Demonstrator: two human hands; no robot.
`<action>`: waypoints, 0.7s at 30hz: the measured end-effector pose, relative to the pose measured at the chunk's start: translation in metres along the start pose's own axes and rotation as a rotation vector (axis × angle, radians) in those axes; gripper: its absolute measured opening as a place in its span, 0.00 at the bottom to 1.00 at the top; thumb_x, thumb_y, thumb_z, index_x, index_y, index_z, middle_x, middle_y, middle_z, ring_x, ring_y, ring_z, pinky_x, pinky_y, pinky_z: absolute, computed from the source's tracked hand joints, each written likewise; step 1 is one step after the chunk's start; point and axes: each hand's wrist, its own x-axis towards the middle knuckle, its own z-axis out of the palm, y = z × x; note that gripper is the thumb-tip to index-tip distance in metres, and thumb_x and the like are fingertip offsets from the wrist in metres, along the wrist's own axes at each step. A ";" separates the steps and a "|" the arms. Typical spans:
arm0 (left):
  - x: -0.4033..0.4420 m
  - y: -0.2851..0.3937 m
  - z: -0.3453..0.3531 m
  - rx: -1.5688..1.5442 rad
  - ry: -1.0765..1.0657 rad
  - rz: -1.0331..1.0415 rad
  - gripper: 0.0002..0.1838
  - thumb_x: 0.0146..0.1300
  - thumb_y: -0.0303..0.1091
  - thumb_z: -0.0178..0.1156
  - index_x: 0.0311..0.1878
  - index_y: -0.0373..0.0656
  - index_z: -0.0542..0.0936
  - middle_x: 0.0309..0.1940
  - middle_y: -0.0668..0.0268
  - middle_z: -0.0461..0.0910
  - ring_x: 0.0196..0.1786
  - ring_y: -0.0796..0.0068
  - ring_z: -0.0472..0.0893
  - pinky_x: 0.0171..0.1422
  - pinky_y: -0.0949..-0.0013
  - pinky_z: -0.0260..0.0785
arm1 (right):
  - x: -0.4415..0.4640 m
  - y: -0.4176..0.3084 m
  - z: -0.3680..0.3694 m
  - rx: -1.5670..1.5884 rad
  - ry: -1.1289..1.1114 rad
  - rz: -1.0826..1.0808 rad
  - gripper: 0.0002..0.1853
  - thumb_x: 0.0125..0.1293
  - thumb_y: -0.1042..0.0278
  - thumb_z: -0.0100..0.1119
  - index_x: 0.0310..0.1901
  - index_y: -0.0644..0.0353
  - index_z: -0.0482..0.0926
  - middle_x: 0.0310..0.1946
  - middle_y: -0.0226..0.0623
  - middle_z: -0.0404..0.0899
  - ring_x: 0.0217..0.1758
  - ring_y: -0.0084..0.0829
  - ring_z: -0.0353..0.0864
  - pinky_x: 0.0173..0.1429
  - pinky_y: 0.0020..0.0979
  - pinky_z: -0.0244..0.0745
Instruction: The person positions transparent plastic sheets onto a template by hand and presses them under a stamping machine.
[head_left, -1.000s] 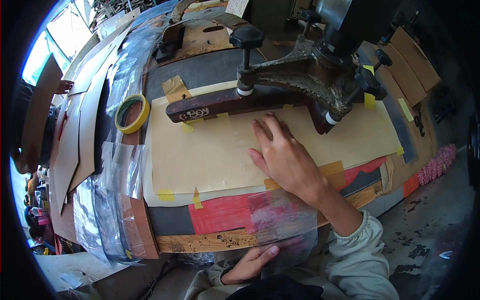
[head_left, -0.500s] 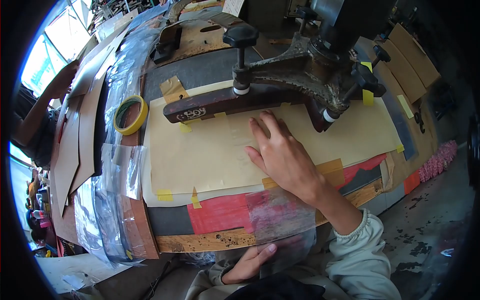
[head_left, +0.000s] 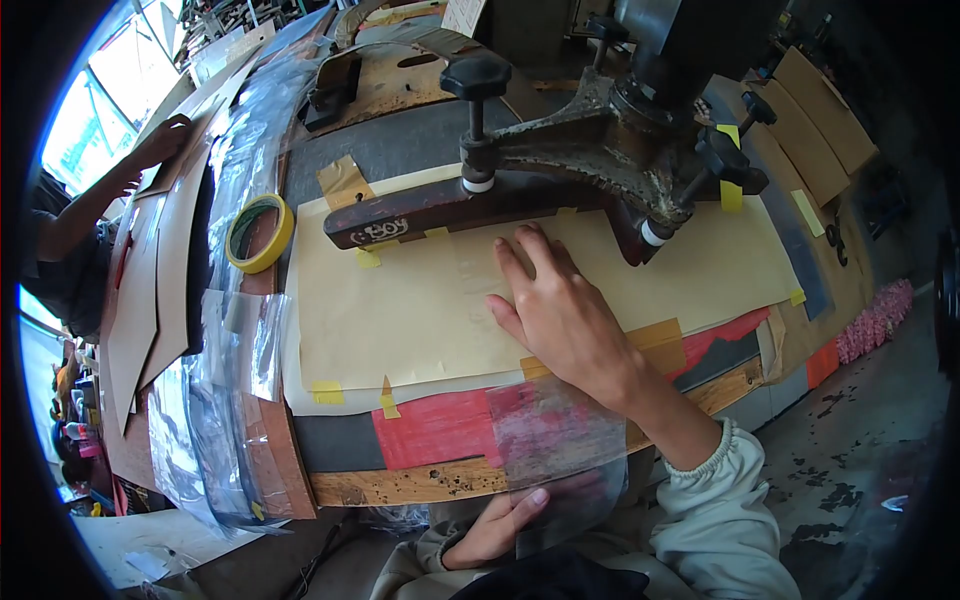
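My right hand (head_left: 570, 315) lies on the cream paper sheet (head_left: 390, 310) with its fingers apart. Yellow tape pieces stick to the sheet's edges, and a brown tape strip (head_left: 655, 345) runs beside my wrist. A dark clamp bar (head_left: 400, 215), part of a heavy metal press arm (head_left: 570, 140), sits across the sheet just beyond my fingertips. Below the bench edge, my left hand (head_left: 500, 527) has its thumb over the clear plastic sheet (head_left: 560, 430), which hangs down over the wood edge. Its fingers show faintly behind the plastic.
A yellow tape roll (head_left: 261, 233) lies left of the paper, beside clear plastic wrapping (head_left: 230, 350). Brown boards (head_left: 170, 270) stack farther left, where another person's hand (head_left: 163, 140) reaches over. Black scissors (head_left: 837, 243) and cardboard (head_left: 815, 125) are at right.
The other person's hand at left has shifted right and upward over the boards. My own hands keep nearly the same places; the whole view shifts slightly.
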 end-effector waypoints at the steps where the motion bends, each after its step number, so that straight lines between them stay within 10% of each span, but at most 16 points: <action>1: -0.001 0.003 0.002 0.007 0.008 -0.006 0.32 0.71 0.47 0.41 0.65 0.26 0.60 0.63 0.44 0.65 0.68 0.55 0.64 0.73 0.61 0.50 | 0.000 0.000 0.000 -0.001 -0.002 0.001 0.25 0.59 0.61 0.60 0.49 0.77 0.72 0.51 0.58 0.69 0.57 0.46 0.73 0.63 0.37 0.66; 21: -0.001 0.006 0.013 -0.014 0.117 0.014 0.30 0.71 0.45 0.40 0.63 0.26 0.63 0.61 0.47 0.68 0.66 0.58 0.67 0.71 0.62 0.53 | -0.001 0.000 0.004 -0.015 0.020 0.008 0.25 0.59 0.61 0.59 0.51 0.75 0.72 0.49 0.57 0.69 0.54 0.47 0.73 0.58 0.36 0.71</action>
